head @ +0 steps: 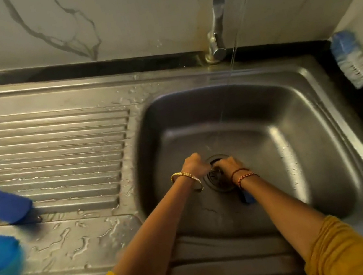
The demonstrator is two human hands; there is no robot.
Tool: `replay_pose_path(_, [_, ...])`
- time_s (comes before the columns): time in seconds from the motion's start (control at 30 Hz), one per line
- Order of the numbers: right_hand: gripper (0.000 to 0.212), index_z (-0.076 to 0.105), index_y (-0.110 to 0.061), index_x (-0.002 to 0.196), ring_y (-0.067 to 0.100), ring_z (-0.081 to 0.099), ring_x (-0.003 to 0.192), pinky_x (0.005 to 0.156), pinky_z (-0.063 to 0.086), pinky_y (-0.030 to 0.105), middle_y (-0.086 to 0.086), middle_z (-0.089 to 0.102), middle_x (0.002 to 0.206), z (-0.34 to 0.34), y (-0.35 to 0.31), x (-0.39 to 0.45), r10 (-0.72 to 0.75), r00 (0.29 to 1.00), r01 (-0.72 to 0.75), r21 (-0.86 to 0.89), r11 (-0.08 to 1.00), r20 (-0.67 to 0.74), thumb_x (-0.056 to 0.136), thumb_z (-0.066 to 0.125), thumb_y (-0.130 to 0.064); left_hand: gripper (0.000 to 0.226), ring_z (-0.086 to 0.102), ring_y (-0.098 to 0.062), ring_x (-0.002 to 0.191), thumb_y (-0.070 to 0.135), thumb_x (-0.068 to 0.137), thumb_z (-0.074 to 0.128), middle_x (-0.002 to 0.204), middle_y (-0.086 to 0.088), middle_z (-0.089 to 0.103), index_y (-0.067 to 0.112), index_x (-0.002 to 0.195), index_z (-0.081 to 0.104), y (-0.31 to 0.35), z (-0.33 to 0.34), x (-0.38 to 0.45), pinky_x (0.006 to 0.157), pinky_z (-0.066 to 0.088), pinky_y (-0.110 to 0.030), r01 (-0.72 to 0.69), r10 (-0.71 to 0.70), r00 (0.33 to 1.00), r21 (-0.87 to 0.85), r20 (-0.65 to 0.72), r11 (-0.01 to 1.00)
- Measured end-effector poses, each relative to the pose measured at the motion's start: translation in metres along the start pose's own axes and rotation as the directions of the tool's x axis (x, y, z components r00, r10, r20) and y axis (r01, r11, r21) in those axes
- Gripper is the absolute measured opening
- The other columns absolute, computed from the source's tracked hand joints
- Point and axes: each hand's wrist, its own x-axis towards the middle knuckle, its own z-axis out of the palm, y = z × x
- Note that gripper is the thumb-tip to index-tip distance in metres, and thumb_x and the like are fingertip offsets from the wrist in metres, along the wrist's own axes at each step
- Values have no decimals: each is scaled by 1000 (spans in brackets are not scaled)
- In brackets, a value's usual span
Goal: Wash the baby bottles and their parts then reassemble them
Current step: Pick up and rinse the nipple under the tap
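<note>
Two hands down at the drain

Both hands meet low in the sink basin [274, 107], right over the drain [218, 174]. Left hand [194, 165] is clenched, though on what I cannot tell. Right hand [228, 165] curls round a small dark part, blurred, a blue piece [248, 197] showing under its wrist. Water [233, 51] runs thin from the tap [218, 18]. Blue bottle parts [2, 207] lie on the wet drainboard [55, 134]; a bottle brush [355, 60] rests at the far right.

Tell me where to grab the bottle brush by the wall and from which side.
Grip the brush by its thin white handle, coming from the front right. The bristle head leans against the wall at the far end; the handle runs toward you along the sink rim, free.
</note>
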Motion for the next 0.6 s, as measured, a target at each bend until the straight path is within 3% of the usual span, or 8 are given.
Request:
replay_pose_path(0.17, [33, 55, -10, 124, 30, 50, 119, 95, 41, 35, 14, 54, 128, -10, 3, 5, -94, 995, 96, -79, 992, 32, 95, 46, -23, 24, 58, -31, 105, 12, 90, 50, 112, -19, 62, -3, 105, 62, 9, 13, 16, 79, 45, -31, 13, -15, 999, -62, -35, 998])
replay_pose_path(0.27, [21, 64, -6, 106, 33, 55, 105, 84, 42, 34, 18, 62, 110, -35, 9, 5, -86, 964, 134, 178, 975, -253, 93, 48, -13, 30, 53, -29, 114, 15, 91, 51, 121, -14, 59, 3, 118, 58, 12, 8, 23, 87, 41, -29, -18, -10, 986, -163, -167, 986])
replay_pose_path(0.33, [14, 68, -6, 87, 33, 57, 84, 69, 37, 31, 19, 65, 88, -60, 13, 1, 42, 747, 223, 309, 924, -664, 88, 55, -8, 34, 52, -26, 117, 16, 92, 51, 125, -12, 57, 5, 124, 54, 16, -1, 28, 92, 39, -26, -55, -30, 956, -275, -293, 960])
replay_pose_path(0.37, [13, 69, -5, 82, 32, 57, 77, 65, 36, 29, 18, 66, 81, -70, 15, 1, 94, 635, 255, 323, 912, -766, 86, 57, -7, 33, 53, -25, 116, 15, 92, 51, 124, -12, 57, 5, 124, 54, 19, -4, 31, 94, 40, -27, -79, -46, 942, -353, -333, 932])
replay_pose_path(0.4, [13, 70, -4, 83, 31, 58, 76, 64, 37, 29, 18, 67, 81, -77, 16, 2, 101, 616, 262, 325, 909, -781, 86, 57, -7, 32, 54, -26, 114, 15, 93, 51, 123, -12, 57, 5, 123, 54, 22, -7, 32, 97, 43, -31, -110, -58, 933, -435, -355, 894])
replay_pose_path(0.47, [15, 70, -3, 88, 33, 61, 85, 67, 43, 30, 17, 68, 88, -83, 16, 7, 101, 702, 242, 370, 897, -705, 88, 56, -9, 31, 56, -25, 111, 16, 93, 52, 120, -11, 59, 7, 122, 54, 30, -12, 36, 97, 46, -38, -155, -57, 932, -535, -358, 830])
replay_pose_path(0.57, [18, 69, -9, 80, 29, 59, 75, 62, 35, 23, 12, 68, 80, -95, 15, 7, 227, 534, 297, 431, 852, -815, 87, 53, -15, 31, 59, -19, 101, 18, 95, 51, 114, -9, 61, 7, 123, 54, 42, -22, 46, 93, 49, -35, -233, -4, 937, -635, -348, 737])
replay_pose_path(0.6, [18, 69, -11, 82, 29, 59, 76, 62, 33, 22, 11, 69, 82, -100, 13, 5, 225, 539, 295, 432, 853, -812, 88, 54, -16, 31, 60, -16, 93, 16, 95, 49, 107, -8, 62, 5, 124, 54, 48, -26, 48, 88, 50, -31, -255, 18, 944, -694, -330, 673])
